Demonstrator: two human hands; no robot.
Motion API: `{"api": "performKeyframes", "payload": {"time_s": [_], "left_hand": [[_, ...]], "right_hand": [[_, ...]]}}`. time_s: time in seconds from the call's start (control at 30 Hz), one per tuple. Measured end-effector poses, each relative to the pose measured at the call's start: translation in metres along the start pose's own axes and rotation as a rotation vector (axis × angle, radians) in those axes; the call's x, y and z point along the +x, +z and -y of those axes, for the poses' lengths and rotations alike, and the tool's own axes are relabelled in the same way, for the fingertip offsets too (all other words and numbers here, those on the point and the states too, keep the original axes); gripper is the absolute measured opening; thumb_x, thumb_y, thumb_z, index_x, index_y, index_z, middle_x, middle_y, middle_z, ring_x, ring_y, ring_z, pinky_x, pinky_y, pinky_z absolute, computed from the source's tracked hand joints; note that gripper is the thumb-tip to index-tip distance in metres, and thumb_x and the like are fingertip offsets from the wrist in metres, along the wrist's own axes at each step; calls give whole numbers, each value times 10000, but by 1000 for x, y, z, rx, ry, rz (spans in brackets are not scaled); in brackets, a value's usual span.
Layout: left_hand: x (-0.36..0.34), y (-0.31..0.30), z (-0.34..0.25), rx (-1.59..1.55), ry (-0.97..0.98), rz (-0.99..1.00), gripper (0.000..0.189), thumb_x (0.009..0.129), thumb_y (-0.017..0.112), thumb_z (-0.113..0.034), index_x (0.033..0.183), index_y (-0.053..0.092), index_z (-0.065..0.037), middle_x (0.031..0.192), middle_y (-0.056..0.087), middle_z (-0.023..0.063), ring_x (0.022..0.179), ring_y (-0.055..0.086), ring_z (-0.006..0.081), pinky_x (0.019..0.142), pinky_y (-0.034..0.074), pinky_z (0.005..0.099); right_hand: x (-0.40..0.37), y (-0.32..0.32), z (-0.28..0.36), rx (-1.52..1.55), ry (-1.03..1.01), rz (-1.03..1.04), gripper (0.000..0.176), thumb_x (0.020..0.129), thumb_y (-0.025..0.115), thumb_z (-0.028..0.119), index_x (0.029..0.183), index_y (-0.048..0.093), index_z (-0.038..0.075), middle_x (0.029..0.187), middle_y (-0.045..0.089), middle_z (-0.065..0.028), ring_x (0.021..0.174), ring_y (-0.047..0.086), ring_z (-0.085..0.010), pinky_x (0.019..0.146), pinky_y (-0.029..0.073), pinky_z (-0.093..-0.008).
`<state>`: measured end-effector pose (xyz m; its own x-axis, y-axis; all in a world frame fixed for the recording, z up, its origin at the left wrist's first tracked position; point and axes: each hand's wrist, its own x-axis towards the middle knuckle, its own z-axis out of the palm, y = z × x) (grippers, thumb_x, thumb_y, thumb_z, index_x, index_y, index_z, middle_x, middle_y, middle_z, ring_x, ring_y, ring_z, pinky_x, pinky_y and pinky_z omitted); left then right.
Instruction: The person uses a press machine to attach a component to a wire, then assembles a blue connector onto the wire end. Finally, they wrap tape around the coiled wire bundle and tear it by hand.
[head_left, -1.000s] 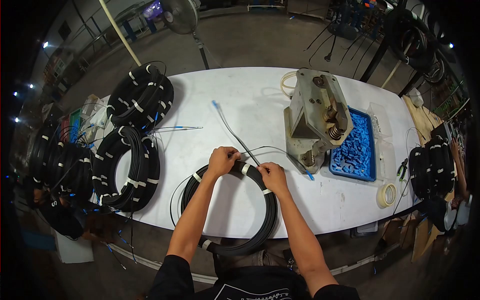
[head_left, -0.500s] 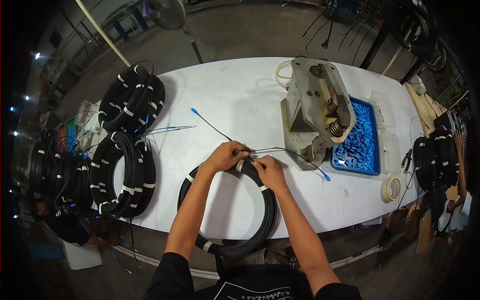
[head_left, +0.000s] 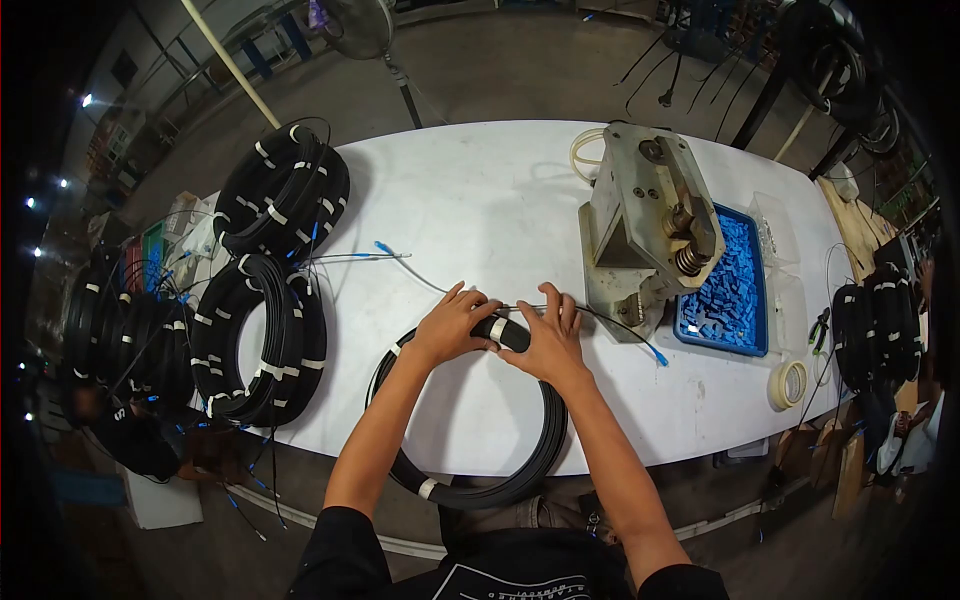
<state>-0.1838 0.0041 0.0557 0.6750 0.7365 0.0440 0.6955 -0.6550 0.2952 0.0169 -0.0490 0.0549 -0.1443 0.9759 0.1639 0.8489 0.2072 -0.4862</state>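
A black cable coil [head_left: 555, 420] hangs partly over the front edge of the table, its upper part resting on the white top. My left hand [head_left: 455, 325] grips the coil's top, just left of a white tape band [head_left: 498, 328]. On the band's other side, my right hand [head_left: 550, 340] holds the coil between thumb and curled fingers, with some fingers raised. One loose cable end with a blue connector [head_left: 384, 247] reaches out to the upper left. The other end, with a blue tip [head_left: 660, 358], extends right toward the press. My fingers partly hide where both ends leave the coil.
A metal press [head_left: 650, 220] stands on the right beside a blue tray [head_left: 762, 300] of small blue parts. A tape roll [head_left: 788, 384] and pliers [head_left: 819, 331] lie farther right. Taped cable coils [head_left: 300, 340] are stacked at the left. A fan [head_left: 360, 30] stands behind the table [head_left: 450, 190].
My hands have shifted slightly and come closer around the tape band. My right fingers have lifted and spread somewhat. The whole view has moved a little to the right.
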Motion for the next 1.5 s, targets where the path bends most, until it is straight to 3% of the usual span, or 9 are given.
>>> {"api": "performKeyframes", "payload": {"time_s": [0.07,0.27,0.53,0.83,1.03,1.1,1.2,1.37,1.5], "left_hand": [[-2,-3,-5,-93,-81,-5,682,660,829,-417,1241,627,-122,1081,619,67,1064,594,270,984,462,405],[-7,14,1,33,-112,-87,633,655,786,-506,1148,645,-133,975,614,49,906,633,255,839,492,380],[3,17,-16,-14,-75,-77,629,671,779,-514,1156,672,-129,1037,623,62,981,604,272,874,477,383],[35,16,-31,-47,68,33,576,699,767,-501,1178,676,-194,1099,615,83,1049,580,288,949,448,403],[35,15,-35,-26,29,12,611,708,765,-493,1227,654,-190,1149,607,83,1107,559,288,1016,412,414],[35,15,-37,-18,26,-16,629,708,764,-494,1242,644,-183,1170,604,83,1135,548,287,1046,396,417],[35,14,-35,90,90,-3,666,713,758,-504,1286,622,-193,1296,559,77,1267,481,274,1125,339,423],[36,21,-32,49,68,-41,665,705,750,-531,1300,621,-263,1336,530,48,1286,458,264,1086,378,428],[38,12,-37,6,33,67,662,707,749,-543,1297,623,-269,1267,567,50,1202,524,266,1005,445,409]], "right_hand": [[-1,10,-5,-58,-33,-6,598,672,827,402,1115,658,38,1249,467,-148,1202,390,-313,986,349,-528],[-11,15,-4,4,77,66,394,718,796,357,937,676,53,1029,618,-119,1035,564,-294,938,412,-454],[-28,8,-14,13,165,28,444,717,804,373,996,673,53,1003,618,-126,987,592,-328,918,455,-470],[-43,-6,-31,-11,241,-107,528,696,817,391,1084,674,63,1137,567,-114,1112,511,-324,913,456,-480],[-43,-6,-35,4,315,-38,638,692,823,411,1195,625,70,1179,539,-109,1126,484,-323,956,420,-488],[-45,-3,-35,40,242,-157,679,693,823,424,1229,602,69,1206,518,-119,1164,449,-325,998,377,-489],[-45,-2,-38,17,202,-197,670,685,829,416,1209,613,58,1232,499,-140,1195,418,-331,1042,329,-503],[-50,-10,-39,21,74,-423,580,715,814,357,1172,633,49,1230,500,-158,1200,415,-340,1049,325,-514],[-66,-9,-59,356,119,-498,329,844,707,192,1121,650,22,1138,575,-160,1045,533,-322,945,421,-440]]}}
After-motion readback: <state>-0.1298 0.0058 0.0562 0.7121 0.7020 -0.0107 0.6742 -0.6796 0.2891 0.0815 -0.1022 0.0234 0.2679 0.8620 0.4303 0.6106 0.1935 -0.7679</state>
